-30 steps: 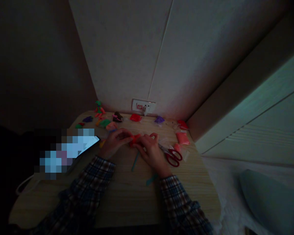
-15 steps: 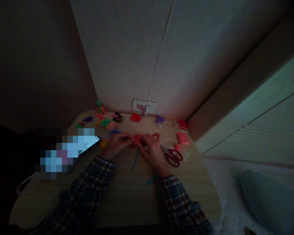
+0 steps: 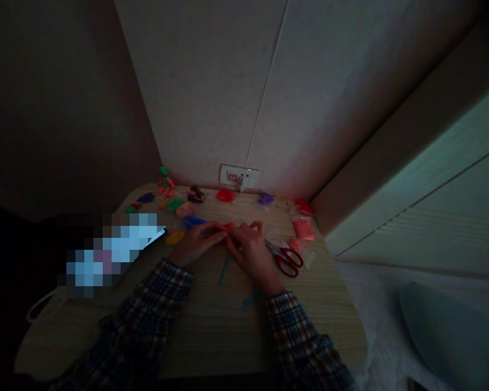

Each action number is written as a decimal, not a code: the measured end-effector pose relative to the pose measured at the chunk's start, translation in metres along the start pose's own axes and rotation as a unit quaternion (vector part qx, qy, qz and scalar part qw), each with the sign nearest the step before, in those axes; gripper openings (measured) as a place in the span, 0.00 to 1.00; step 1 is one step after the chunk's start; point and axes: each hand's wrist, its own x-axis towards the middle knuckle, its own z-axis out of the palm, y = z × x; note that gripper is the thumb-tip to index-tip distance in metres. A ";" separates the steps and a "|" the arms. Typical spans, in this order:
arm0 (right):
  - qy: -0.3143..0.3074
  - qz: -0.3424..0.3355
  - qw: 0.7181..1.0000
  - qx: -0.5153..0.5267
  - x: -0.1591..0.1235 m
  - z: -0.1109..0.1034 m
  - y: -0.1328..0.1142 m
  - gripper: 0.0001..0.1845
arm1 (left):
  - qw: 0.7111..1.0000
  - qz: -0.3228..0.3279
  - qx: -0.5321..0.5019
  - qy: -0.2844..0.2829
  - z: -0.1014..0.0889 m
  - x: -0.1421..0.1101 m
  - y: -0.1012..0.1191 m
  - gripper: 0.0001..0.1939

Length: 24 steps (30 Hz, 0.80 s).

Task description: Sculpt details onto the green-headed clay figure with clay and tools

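Note:
My left hand (image 3: 199, 241) and my right hand (image 3: 250, 250) meet over the middle of the table. Between their fingertips is some red modelling clay (image 3: 228, 227), mostly covered by the fingers; I cannot tell whether it is in a bag. Both hands are closed in a pinch on it. Red-handled scissors (image 3: 287, 260) lie just right of my right hand, their blades partly behind it. Below the hands are a thin teal strip (image 3: 224, 270) and a wider teal piece (image 3: 251, 300). Bags of blue clay (image 3: 193, 221) and yellow clay (image 3: 174, 238) lie beside my left hand.
A lit phone (image 3: 157, 237), largely pixelated, stands at the left. Along the back edge are a small green and orange clay figure (image 3: 165, 182), a red packet (image 3: 226, 195) and a purple packet (image 3: 265, 199). Pink clay (image 3: 304, 229) lies at right. A wall socket (image 3: 239, 176) holds a plug.
My left hand has shifted slightly and its fingers have bent a little differently, showing more of the blue bag behind it. Both hands keep their pinch on the red clay.

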 end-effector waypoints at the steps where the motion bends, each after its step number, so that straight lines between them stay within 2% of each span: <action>1: -0.002 -0.002 1.000 0.001 0.000 0.000 -0.001 0.12 | 1.000 0.000 -0.006 0.000 0.000 0.000 -0.001 0.12; 5: -0.012 0.002 1.000 0.009 0.000 0.001 -0.002 0.13 | 1.000 -0.002 -0.011 0.000 0.000 0.000 -0.001 0.11; 11: -0.022 -0.016 0.999 0.035 -0.001 0.006 -0.001 0.08 | 0.999 0.012 0.005 0.047 -0.006 0.002 -0.001 0.12; 18: -0.017 0.008 0.999 0.027 0.000 0.004 -0.002 0.11 | 0.999 0.028 0.039 0.022 -0.007 0.002 -0.002 0.11; 24: 0.000 0.039 0.999 0.007 0.000 0.006 -0.002 0.12 | 0.999 0.009 0.038 0.004 -0.004 0.000 0.004 0.11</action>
